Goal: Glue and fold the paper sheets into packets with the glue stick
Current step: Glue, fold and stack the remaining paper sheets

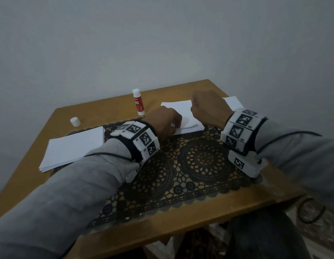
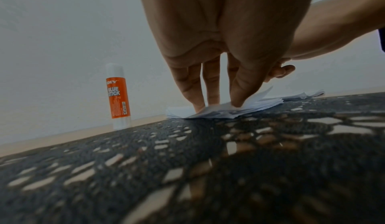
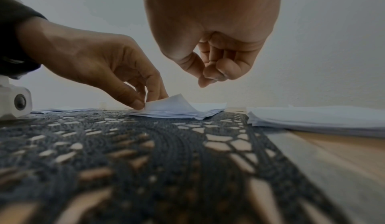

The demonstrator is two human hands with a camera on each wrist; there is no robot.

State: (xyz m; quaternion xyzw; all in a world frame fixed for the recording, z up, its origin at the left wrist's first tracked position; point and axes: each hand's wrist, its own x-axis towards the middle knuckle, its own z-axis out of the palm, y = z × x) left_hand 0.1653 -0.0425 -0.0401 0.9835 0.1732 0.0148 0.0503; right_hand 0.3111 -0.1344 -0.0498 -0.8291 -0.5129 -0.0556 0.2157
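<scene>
Thin paper stack: left hand pinching top corner may lift two sheets; right hand curled, holding nothing.

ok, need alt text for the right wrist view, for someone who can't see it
The left hand pinches up a corner of the top sheet of a small paper stack lying on a dark lace mat. Above it the right hand hangs with fingers curled, holding nothing. A second paper stack lies at right on the wooden table.
</scene>
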